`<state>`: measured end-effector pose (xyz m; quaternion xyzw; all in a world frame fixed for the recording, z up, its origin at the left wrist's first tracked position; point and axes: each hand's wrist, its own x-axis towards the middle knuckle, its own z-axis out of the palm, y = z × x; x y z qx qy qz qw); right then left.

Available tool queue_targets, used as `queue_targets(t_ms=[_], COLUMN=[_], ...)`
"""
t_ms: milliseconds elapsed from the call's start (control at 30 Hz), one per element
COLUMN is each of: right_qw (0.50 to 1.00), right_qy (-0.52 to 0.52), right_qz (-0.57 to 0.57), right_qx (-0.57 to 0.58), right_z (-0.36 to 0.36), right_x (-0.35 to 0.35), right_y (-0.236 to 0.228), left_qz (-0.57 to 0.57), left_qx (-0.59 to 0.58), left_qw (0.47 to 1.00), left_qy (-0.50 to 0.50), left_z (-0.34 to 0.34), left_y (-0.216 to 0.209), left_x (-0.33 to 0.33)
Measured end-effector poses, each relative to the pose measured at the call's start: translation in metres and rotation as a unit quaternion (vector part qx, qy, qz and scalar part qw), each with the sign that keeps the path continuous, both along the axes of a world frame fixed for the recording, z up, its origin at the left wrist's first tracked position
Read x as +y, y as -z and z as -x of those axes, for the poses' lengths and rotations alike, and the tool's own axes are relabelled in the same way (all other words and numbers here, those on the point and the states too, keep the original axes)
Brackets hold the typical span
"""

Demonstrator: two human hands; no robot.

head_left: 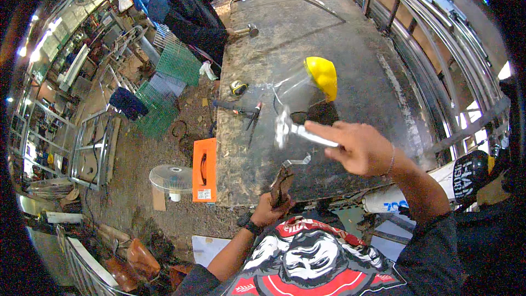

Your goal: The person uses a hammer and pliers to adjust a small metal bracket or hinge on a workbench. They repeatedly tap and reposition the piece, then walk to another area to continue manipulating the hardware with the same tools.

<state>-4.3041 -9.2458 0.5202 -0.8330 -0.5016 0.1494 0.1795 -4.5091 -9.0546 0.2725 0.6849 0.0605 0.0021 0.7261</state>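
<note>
My left hand (267,211), at the near edge of the dark worktable, is wrapped round a pair of rusty brown pliers (281,185). A small bent metal strip (298,161) sticks out from the pliers' jaws over the table. Above and to the right, my right hand (362,148) grips a hammer (315,136) with a silvery handle. Motion smears the hammer's head, which is up and to the left of the strip, apart from it. Just beyond the hammer lies a yellow face shield (322,77) with a clear visor.
On the worktable (350,44), a tape measure (238,87) and a dark-handled tool (235,107) lie at the left. An orange panel with a black handle (204,170) is beside its left edge, near a fan (172,178). A co-worker (186,16) holds another hammer (252,30). Metal bars (438,38) line the right.
</note>
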Motion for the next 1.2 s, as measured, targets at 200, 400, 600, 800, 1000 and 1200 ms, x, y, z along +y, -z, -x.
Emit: queue_targets(t_ms=[200,400,600,800,1000,1200], right_qw=[0.981,0.998,0.998,0.99,0.997,0.987], right_qy=[0.052,-0.044,0.023,0.031,-0.063,0.007], right_qz=[-0.181,0.017,-0.063,-0.115,0.032,-0.155], right_qx=[-0.048,-0.039,0.016,-0.074,0.012,0.029], right_z=[0.008,0.02,0.016,0.014,-0.003,-0.02], right_x=[0.021,0.014,0.023,0.023,0.009,-0.003], right_y=[-0.038,0.02,-0.001,-0.017,0.031,-0.013], left_qz=[-0.062,-0.087,-0.126,-0.068,-0.147,-0.025], left_qx=[-0.028,-0.032,-0.012,0.033,-0.013,0.04], left_qw=[0.997,0.996,0.992,0.997,0.989,0.998], left_qy=[-0.019,-0.006,-0.008,-0.028,-0.023,-0.048], left_z=[-0.001,0.008,0.006,0.005,0.003,-0.016], left_y=[-0.003,0.015,0.014,0.0,0.016,-0.014], left_x=[0.018,0.025,0.029,0.025,0.007,-0.013])
